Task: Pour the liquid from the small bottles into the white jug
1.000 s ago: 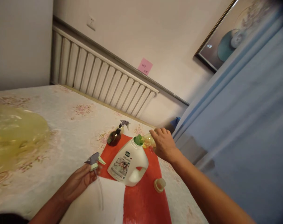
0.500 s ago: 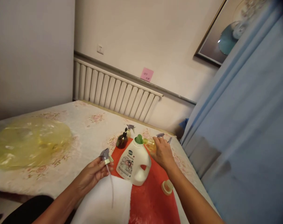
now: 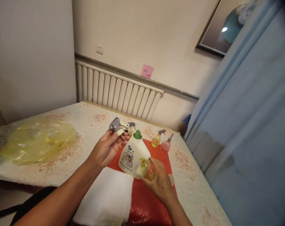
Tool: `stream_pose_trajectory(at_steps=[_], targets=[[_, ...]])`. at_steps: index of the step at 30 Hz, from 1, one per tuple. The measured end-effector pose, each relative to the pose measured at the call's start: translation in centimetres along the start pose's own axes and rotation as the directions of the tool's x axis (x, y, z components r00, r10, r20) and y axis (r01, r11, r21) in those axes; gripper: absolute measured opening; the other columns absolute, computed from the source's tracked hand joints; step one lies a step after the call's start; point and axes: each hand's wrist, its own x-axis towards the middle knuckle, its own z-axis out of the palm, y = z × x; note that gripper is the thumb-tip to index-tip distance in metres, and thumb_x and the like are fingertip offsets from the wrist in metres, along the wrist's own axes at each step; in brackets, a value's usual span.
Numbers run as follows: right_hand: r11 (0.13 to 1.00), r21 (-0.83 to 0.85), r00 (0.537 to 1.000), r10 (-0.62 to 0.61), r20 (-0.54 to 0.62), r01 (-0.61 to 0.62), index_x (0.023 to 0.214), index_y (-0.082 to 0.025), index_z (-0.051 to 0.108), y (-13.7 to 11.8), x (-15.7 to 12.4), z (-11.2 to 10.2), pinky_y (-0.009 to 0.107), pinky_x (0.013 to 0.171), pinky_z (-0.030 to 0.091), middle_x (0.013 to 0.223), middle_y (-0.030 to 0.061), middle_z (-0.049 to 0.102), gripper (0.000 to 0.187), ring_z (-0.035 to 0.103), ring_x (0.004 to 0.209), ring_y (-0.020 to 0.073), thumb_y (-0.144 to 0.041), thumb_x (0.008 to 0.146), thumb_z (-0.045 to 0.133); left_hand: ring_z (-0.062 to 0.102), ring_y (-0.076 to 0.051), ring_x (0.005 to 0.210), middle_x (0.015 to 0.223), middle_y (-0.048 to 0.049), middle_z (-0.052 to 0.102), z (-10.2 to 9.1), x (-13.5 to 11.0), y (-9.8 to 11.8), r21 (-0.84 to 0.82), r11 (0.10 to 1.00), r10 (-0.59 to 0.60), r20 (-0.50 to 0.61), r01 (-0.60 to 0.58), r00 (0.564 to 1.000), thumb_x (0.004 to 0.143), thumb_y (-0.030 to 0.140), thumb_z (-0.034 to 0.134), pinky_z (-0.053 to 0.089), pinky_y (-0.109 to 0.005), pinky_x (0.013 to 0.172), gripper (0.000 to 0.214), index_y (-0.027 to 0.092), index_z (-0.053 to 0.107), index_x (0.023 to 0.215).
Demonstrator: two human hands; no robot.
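My left hand (image 3: 109,147) is closed on a grey spray trigger head (image 3: 115,125), raised left of the white jug's mouth. Gripped in my right hand (image 3: 158,179) is a small clear bottle (image 3: 146,167) with yellowish liquid, its neck open and tilted up. It is in front of the jug's handle side, and I cannot tell whether they touch. The white detergent jug (image 3: 133,154) stands uncapped on a red sheet (image 3: 147,204), with a green spout in its mouth. Partly hidden behind my right hand is a pale cap (image 3: 171,179).
Behind the jug stand a yellow spray bottle (image 3: 155,140) and a pink spray bottle (image 3: 166,145). A white towel (image 3: 104,197) lies at the front. A crumpled yellow plastic bag (image 3: 39,141) covers the left of the floral cloth (image 3: 86,125). A blue curtain (image 3: 245,125) hangs at right.
My right hand has brought the small bottle down and toward me, away from the jug's mouth, and turned it upright. My left hand has lifted the spray trigger head rightward, closer to the jug.
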Motion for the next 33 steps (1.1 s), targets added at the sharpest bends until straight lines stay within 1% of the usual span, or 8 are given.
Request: stream_pose_trajectory(at_steps=[3, 7, 12, 16, 19, 23, 28, 33], targets=[[1.000, 0.016, 1.000, 0.013, 0.009, -0.013, 0.120, -0.027, 0.059, -0.3, -0.6, 0.1, 0.043, 0.094, 0.054, 0.121, 0.0065, 0.067, 0.053, 0.064, 0.112, 0.0289, -0.009, 0.071, 0.066, 0.070, -0.018, 0.088, 0.094, -0.0079, 0.073, 0.9, 0.3, -0.1, 0.009, 1.000, 0.009, -0.004, -0.009, 1.000, 0.088, 0.019, 0.070, 0.056, -0.025, 0.073, 0.014, 0.014, 0.063, 0.100], [0.998, 0.053, 1.000, 0.019, -0.001, -0.019, 0.121, -0.029, 0.060, -0.3, -0.7, 0.0, 0.042, 0.093, 0.054, 0.118, 0.0050, 0.068, 0.055, 0.064, 0.110, 0.0280, -0.008, 0.071, 0.067, 0.071, -0.018, 0.088, 0.095, -0.0089, 0.073, 1.3, 0.4, -0.3, 0.020, 1.000, 0.002, -0.007, -0.002, 1.000, 0.089, 0.018, 0.068, 0.056, -0.025, 0.073, 0.013, 0.013, 0.062, 0.100], [0.994, 0.099, 0.999, 0.036, -0.013, -0.034, 0.122, -0.027, 0.059, -0.7, -0.7, 0.1, 0.039, 0.093, 0.055, 0.116, 0.0042, 0.068, 0.055, 0.064, 0.108, 0.0265, -0.011, 0.070, 0.069, 0.071, -0.019, 0.087, 0.095, -0.0083, 0.072, 1.4, 0.0, -1.8, 0.040, 0.999, -0.027, 0.000, 0.027, 1.000, 0.086, 0.020, 0.072, 0.056, -0.026, 0.072, 0.019, 0.014, 0.063, 0.102], [0.987, 0.148, 0.997, 0.067, 0.024, -0.070, 0.121, -0.027, 0.059, -1.1, -0.6, 0.3, 0.037, 0.093, 0.054, 0.114, 0.0030, 0.068, 0.057, 0.064, 0.107, 0.0252, -0.010, 0.068, 0.070, 0.070, -0.021, 0.089, 0.096, -0.0076, 0.073, 1.6, -1.0, -3.7, 0.145, 0.986, -0.083, 0.037, 0.077, 0.996, 0.084, 0.023, 0.075, 0.053, -0.027, 0.073, 0.026, 0.016, 0.065, 0.107], [0.972, 0.205, 0.992, 0.106, 0.064, -0.117, 0.121, -0.026, 0.058, -1.5, -0.5, 0.2, 0.039, 0.095, 0.052, 0.115, 0.0042, 0.068, 0.060, 0.063, 0.107, 0.0262, -0.010, 0.065, 0.071, 0.068, -0.020, 0.091, 0.099, -0.0073, 0.074, 1.6, -2.0, -5.0, 0.268, 0.953, -0.170, 0.079, 0.143, 0.982, 0.082, 0.024, 0.076, 0.050, -0.026, 0.078, 0.030, 0.018, 0.068, 0.110], [0.955, 0.268, 0.991, 0.105, 0.081, -0.123, 0.121, -0.026, 0.059, -2.1, -0.4, -0.1, 0.041, 0.093, 0.053, 0.112, 0.0049, 0.069, 0.057, 0.064, 0.106, 0.0274, -0.014, 0.066, 0.071, 0.067, -0.022, 0.094, 0.106, -0.0076, 0.074, 1.4, -2.8, -6.1, 0.367, 0.907, -0.275, 0.138, 0.208, 0.952, 0.081, 0.023, 0.076, 0.048, -0.029, 0.083, 0.032, 0.020, 0.071, 0.112], [0.933, 0.334, 0.989, 0.103, 0.108, -0.134, 0.130, -0.026, 0.056, -2.3, -0.5, 0.0, 0.042, 0.098, 0.052, 0.121, 0.0050, 0.068, 0.071, 0.064, 0.112, 0.0273, -0.013, 0.063, 0.071, 0.066, -0.025, 0.098, 0.111, -0.0088, 0.074, 0.6, -3.2, -6.5, 0.459, 0.871, -0.278, 0.166, 0.175, 0.946, 0.084, 0.024, 0.072, 0.046, -0.031, 0.086, 0.031, 0.024, 0.073, 0.115], [0.879, 0.422, 0.972, 0.164, 0.170, -0.223, 0.137, -0.023, 0.054, -2.3, -0.7, 0.6, 0.042, 0.102, 0.050, 0.129, 0.0077, 0.066, 0.082, 0.063, 0.117, 0.0280, -0.011, 0.058, 0.072, 0.063, -0.026, 0.107, 0.117, -0.0080, 0.071, -0.5, -3.1, -6.4, 0.498, 0.852, -0.301, 0.210, 0.163, 0.930, 0.087, 0.029, 0.069, 0.044, -0.031, 0.092, 0.033, 0.026, 0.071, 0.120]])
